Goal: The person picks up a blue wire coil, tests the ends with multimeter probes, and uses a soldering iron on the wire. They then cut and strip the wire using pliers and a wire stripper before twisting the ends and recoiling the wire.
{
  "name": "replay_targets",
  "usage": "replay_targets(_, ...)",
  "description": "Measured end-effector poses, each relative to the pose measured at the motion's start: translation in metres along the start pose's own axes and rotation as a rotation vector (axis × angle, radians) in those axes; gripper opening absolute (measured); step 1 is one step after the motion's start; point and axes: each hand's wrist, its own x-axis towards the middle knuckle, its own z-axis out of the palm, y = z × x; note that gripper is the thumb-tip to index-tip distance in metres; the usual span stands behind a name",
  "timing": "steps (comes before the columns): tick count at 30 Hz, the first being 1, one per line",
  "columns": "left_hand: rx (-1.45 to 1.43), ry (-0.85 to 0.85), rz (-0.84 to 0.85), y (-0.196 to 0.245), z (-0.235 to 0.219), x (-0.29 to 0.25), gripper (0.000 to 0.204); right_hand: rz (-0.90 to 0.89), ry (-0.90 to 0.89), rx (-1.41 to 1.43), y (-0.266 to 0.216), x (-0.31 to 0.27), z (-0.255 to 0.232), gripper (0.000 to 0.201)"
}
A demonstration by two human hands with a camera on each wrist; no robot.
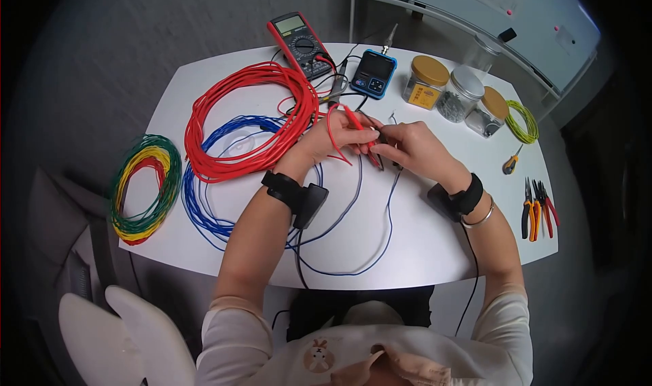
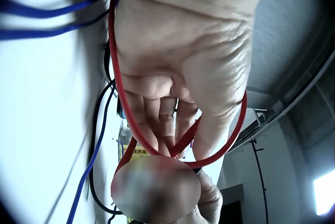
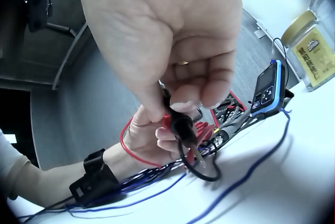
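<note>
Both hands meet above the middle of the white table [image 1: 421, 250]. My left hand [image 1: 343, 135] grips a red test probe [image 1: 354, 119], and its red lead [image 2: 118, 72] loops around that hand in the left wrist view. Between the thumb and fingers of my right hand [image 1: 422, 150] is a black test probe [image 3: 181, 125], its bare metal tip pointing down in the right wrist view. Behind the hands lies a red-and-black multimeter [image 1: 303, 45], beside a small blue-edged handheld meter [image 1: 374, 72]. A blurred oval hides the fingertips in the left wrist view.
A red cable coil [image 1: 197, 131] and blue wire coil [image 1: 193, 206] lie left of the hands, with a green-yellow-red coil [image 1: 129, 216] farther out. Lidded jars [image 1: 424, 84], a yellow-green coil [image 1: 523, 120], a screwdriver [image 1: 511, 163] and pliers [image 1: 527, 213] are on the right.
</note>
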Motion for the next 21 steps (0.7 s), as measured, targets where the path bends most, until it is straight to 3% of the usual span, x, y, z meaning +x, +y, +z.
replay_targets(3, -0.026, -0.052, 0.024, -0.003, -0.005, 0.002, 0.031, -0.057, -0.001, -0.04, -0.002, 0.007, -0.001, 0.028)
replay_targets(6, -0.087, 0.007, 0.01, -0.004, -0.005, 0.003, 0.029, -0.005, -0.192, -0.175, -0.008, 0.012, -0.018, 0.027)
replay_targets(9, -0.094, 0.07, -0.003, -0.005, -0.007, 0.005, 0.027, 0.27, -0.349, 0.025, -0.009, 0.029, -0.05, 0.028)
replay_targets(11, -0.039, 0.086, -0.01, -0.008, -0.008, 0.008, 0.026, 0.287, -0.131, 0.122, 0.002, 0.05, -0.061, 0.027)
replay_targets(13, -0.001, 0.041, -0.033, -0.01, -0.006, 0.008, 0.025, 0.351, -0.032, 0.014, 0.021, 0.088, -0.061, 0.024)
replay_targets(15, -0.008, -0.036, -0.021, -0.015, -0.008, 0.011, 0.024, 0.291, 0.06, 0.101, 0.04, 0.125, -0.043, 0.021)
replay_targets(21, -0.025, -0.029, -0.037, -0.016, -0.01, 0.012, 0.024, 0.528, 0.019, -0.011, 0.068, 0.204, 0.016, 0.03)
